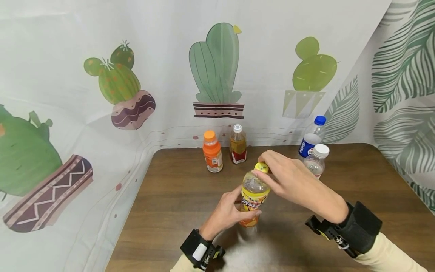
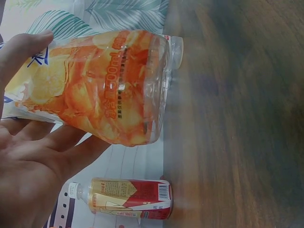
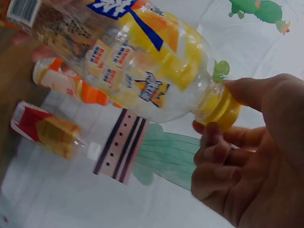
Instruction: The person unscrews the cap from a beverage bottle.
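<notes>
A clear plastic bottle (image 1: 254,196) with a yellow and orange label stands tilted a little over the table, between both hands. My left hand (image 1: 225,211) grips its lower half, thumb on the near side and fingers behind. Its yellow cap (image 3: 222,108) is pinched between the thumb and fingers of my right hand (image 1: 292,179), which reaches in from the right. In the left wrist view the orange lower label (image 2: 109,85) shows, with the thumb across the upper part. No drink shows inside the clear upper part of the bottle.
On the brown wooden table (image 1: 170,226), an orange-capped bottle (image 1: 212,153) and a white-capped bottle (image 1: 238,145) stand at the back. A blue-capped Pepsi bottle (image 1: 312,138) and another white-capped bottle (image 1: 316,160) stand behind the right forearm. A cactus-print cloth (image 1: 163,68) hangs behind.
</notes>
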Action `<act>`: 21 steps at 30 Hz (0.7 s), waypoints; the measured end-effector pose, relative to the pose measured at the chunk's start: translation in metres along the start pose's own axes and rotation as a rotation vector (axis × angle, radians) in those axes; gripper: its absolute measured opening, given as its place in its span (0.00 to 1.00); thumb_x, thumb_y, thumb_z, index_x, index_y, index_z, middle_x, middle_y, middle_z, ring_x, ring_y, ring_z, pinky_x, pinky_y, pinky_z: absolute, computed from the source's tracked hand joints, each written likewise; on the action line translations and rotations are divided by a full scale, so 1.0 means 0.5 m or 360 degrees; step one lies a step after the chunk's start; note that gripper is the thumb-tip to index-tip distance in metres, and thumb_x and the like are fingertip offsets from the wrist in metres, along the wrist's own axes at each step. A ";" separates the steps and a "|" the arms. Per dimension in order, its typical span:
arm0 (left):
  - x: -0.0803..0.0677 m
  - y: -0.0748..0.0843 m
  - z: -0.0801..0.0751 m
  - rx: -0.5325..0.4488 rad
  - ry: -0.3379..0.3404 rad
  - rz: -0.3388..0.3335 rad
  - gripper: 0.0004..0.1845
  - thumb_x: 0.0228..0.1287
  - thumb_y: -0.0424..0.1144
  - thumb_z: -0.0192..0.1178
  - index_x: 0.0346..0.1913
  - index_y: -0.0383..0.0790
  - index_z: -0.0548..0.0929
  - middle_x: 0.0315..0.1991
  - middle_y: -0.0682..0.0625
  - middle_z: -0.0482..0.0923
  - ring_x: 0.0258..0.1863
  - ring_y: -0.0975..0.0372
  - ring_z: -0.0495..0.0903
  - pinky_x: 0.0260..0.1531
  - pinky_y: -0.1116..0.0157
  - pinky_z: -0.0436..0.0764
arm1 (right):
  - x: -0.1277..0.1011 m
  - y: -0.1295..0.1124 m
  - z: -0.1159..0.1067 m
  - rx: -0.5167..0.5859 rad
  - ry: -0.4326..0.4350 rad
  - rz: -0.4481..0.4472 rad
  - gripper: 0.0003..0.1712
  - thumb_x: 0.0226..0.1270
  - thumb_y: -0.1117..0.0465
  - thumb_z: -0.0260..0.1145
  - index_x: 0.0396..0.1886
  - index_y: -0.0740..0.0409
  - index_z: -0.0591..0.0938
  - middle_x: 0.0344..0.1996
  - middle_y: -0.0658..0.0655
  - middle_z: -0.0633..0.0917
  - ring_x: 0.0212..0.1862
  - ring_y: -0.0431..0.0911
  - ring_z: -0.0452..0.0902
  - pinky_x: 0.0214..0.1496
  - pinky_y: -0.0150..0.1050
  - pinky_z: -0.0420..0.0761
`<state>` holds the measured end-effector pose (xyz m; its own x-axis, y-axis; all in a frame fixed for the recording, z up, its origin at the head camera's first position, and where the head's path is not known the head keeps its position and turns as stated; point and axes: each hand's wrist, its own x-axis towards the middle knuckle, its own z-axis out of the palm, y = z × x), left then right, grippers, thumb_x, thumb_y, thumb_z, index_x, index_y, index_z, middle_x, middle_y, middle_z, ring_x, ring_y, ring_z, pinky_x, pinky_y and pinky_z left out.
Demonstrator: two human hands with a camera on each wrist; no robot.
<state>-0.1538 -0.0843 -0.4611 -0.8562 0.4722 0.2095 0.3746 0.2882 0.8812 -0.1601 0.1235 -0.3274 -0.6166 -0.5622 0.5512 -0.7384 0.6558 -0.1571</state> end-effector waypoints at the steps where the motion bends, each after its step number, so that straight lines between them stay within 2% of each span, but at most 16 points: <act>1: 0.000 0.000 0.000 0.0006 0.0008 0.0007 0.29 0.56 0.47 0.74 0.59 0.54 0.75 0.50 0.54 0.84 0.48 0.66 0.84 0.51 0.70 0.82 | 0.001 -0.002 -0.004 -0.0011 -0.0007 0.0023 0.12 0.68 0.52 0.67 0.39 0.53 0.76 0.27 0.46 0.75 0.28 0.36 0.67 0.25 0.29 0.72; 7: -0.001 0.004 -0.002 0.0018 0.0039 0.0009 0.28 0.55 0.47 0.74 0.58 0.54 0.75 0.50 0.56 0.84 0.48 0.65 0.84 0.51 0.70 0.82 | 0.014 -0.023 -0.034 -0.0037 -0.0071 0.0230 0.19 0.67 0.46 0.67 0.44 0.57 0.80 0.28 0.48 0.79 0.28 0.38 0.74 0.26 0.33 0.75; 13: -0.003 0.007 -0.003 0.0054 0.0061 -0.0019 0.28 0.55 0.49 0.74 0.57 0.54 0.76 0.49 0.56 0.84 0.47 0.67 0.84 0.49 0.70 0.83 | 0.025 -0.043 -0.042 -0.0007 -0.0184 0.0437 0.19 0.69 0.44 0.65 0.32 0.56 0.77 0.21 0.48 0.76 0.22 0.39 0.67 0.22 0.32 0.68; 17: -0.003 0.010 -0.004 0.0097 0.0077 -0.0027 0.28 0.55 0.50 0.74 0.57 0.52 0.76 0.49 0.56 0.84 0.46 0.67 0.84 0.47 0.71 0.83 | 0.025 -0.048 -0.035 0.0020 -0.0195 0.0455 0.17 0.68 0.49 0.67 0.28 0.55 0.75 0.20 0.46 0.72 0.21 0.39 0.66 0.21 0.31 0.66; 21: -0.003 0.012 -0.004 0.0126 0.0088 -0.0017 0.28 0.55 0.49 0.74 0.57 0.51 0.76 0.48 0.54 0.84 0.45 0.67 0.84 0.46 0.71 0.83 | 0.021 -0.047 -0.028 0.0037 -0.0137 0.0380 0.15 0.69 0.52 0.67 0.29 0.54 0.73 0.20 0.46 0.69 0.22 0.38 0.64 0.21 0.30 0.65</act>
<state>-0.1508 -0.0849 -0.4556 -0.8778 0.4227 0.2253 0.3904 0.3587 0.8479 -0.1457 0.1092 -0.3063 -0.7945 -0.4341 0.4247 -0.5744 0.7640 -0.2938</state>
